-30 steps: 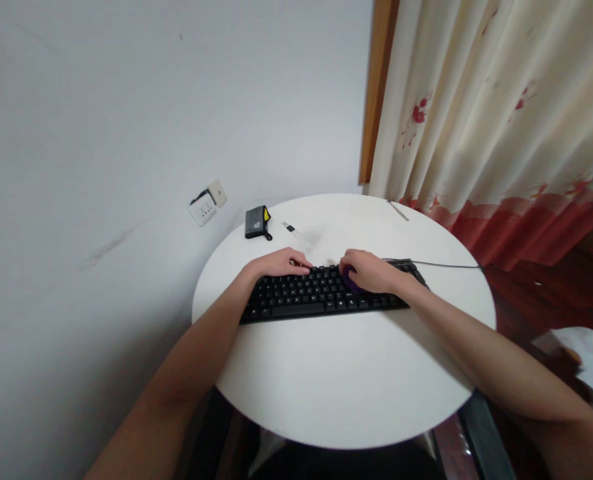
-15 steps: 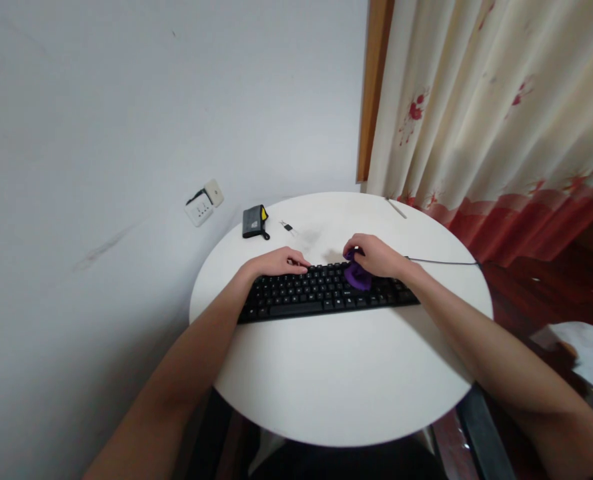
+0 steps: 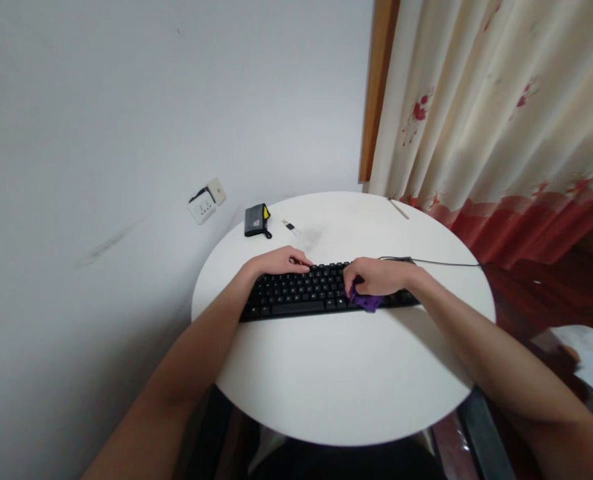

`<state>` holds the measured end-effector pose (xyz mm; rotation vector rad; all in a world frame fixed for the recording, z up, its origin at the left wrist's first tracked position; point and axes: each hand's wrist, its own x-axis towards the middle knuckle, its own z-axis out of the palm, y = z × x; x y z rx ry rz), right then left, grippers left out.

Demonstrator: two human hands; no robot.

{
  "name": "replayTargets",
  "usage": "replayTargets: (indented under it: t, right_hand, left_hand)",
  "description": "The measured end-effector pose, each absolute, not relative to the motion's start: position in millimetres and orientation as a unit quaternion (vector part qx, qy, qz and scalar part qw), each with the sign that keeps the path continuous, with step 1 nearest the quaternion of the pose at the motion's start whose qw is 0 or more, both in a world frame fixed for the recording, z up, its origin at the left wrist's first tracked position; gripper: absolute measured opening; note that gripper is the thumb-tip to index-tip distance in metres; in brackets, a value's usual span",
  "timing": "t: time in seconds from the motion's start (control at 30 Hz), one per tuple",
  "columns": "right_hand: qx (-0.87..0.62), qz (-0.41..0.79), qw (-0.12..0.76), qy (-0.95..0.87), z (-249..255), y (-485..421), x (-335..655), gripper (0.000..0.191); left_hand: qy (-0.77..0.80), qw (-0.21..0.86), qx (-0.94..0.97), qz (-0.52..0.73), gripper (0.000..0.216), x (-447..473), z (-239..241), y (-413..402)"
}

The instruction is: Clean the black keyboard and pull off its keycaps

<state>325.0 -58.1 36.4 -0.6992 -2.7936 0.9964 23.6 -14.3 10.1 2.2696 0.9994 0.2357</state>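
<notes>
White worktop (image 3: 346, 373) carries a black keyboard (image 3: 296, 293); on its right part, the right hand (image 3: 376, 275) has fingers pinching a bunched purple cloth (image 3: 369, 302). The left hand (image 3: 282, 261) rests at the far edge, finger grip impossible to tell; sideways pressure could skid the keyboard if loosely steadied.

Round white table (image 3: 346, 380), dark pouch (image 3: 255, 221) near its far edge, wall socket (image 3: 203, 208), flowered curtain (image 3: 476, 113)
</notes>
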Motion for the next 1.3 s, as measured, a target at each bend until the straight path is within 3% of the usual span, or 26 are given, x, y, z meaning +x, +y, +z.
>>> replayTargets:
  t: [0.1,0.23,0.37,0.53,0.83,0.93,1.1,1.3]
  right_hand:
    - [-0.321,0.333,-0.013,-0.887,47,-46,354,0.033]
    - [-0.356,0.289,0.053,-0.887,58,-35,372,0.035]
    - [-0.272,0.317,0.102,-0.903,56,-44,352,0.037]
    - [-0.197,0.36,0.041,-0.911,41,-60,321,0.038]
    - [-0.327,0.31,-0.067,-0.89,54,-57,350,0.035]
    - [-0.302,0.335,-0.032,-0.892,57,-50,357,0.036]
    - [-0.254,0.346,0.103,-0.897,51,-48,342,0.035]
    - [-0.128,0.348,0.114,-0.922,31,-67,302,0.036]
  left_hand:
    - [0.383,0.319,0.862,0.089,0.031,24,10,-15]
    - [0.386,0.318,0.861,0.086,0.032,24,9,-16]
    - [0.386,0.321,0.861,0.087,0.033,24,9,-15]
    - [0.379,0.318,0.865,0.086,0.034,23,8,-14]
    - [0.382,0.326,0.861,0.088,0.035,24,9,-15]
    - [0.384,0.325,0.86,0.082,0.035,24,8,-15]
    - [0.387,0.32,0.861,0.079,0.036,24,6,-14]
    - [0.381,0.327,0.861,0.082,0.038,25,7,-12]
